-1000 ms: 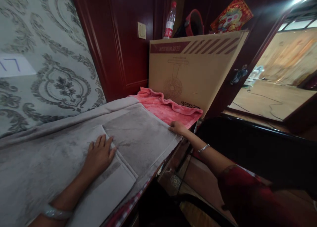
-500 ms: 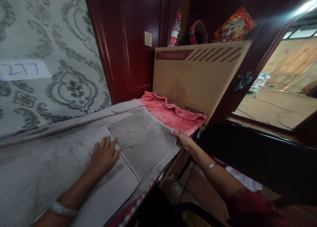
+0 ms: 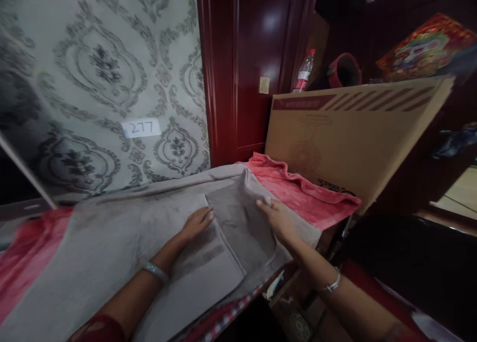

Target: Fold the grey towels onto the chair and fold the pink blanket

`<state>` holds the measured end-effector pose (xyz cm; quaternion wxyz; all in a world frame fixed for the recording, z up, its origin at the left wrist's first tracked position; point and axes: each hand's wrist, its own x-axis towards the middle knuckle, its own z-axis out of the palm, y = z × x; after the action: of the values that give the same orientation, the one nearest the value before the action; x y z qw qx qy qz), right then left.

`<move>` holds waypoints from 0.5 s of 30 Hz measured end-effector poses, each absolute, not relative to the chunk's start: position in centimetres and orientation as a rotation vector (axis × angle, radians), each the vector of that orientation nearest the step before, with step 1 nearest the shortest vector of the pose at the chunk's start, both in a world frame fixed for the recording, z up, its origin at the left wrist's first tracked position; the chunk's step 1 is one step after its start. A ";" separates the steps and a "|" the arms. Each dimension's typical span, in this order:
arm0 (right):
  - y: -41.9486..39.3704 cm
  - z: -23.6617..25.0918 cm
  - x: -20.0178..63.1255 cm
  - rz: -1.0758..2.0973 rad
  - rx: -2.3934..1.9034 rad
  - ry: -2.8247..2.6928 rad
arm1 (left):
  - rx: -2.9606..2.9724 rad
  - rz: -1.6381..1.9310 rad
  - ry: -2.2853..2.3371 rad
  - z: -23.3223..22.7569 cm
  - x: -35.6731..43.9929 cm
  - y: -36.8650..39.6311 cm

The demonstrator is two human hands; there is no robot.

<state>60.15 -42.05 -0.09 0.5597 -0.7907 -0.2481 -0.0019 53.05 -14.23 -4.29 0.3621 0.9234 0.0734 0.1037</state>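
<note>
Fingers of the right hand [image 3: 278,216] pinch the grey blanket [image 3: 122,242] edge mid-fold; left hand [image 3: 196,222] presses flat, fingers together. Next: carry edge across, align.

The grey towel [image 3: 112,242] ran out of view at the bottom edge. The cardboard box [image 3: 350,133] hid the water bottle's [image 3: 303,73] base, and its print was too blurred to read. The picture's right side was smeared.

The bench [image 3: 238,314] shows only its checkered front edge; a pink blanket [image 3: 309,195] covers it, with a grey blanket [image 3: 112,232] spread on top.
</note>
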 end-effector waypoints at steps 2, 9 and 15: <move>-39.1 1.1 56.9 0.036 -1.829 -0.842 | 2.162 0.268 0.227 -3.0 52.6 -12.7; -33.1 -2.3 46.2 0.149 -1.929 -1.579 | 1.312 0.232 0.447 -0.6 49.5 -8.6; -35.0 -5.2 45.3 0.087 -1.957 -1.634 | 1.478 0.438 0.526 -2.1 48.8 -8.5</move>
<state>45.29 -35.05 -5.20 0.2909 -0.7339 -0.6129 0.0326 48.77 -8.53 -2.11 0.6862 0.6601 0.2349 0.1954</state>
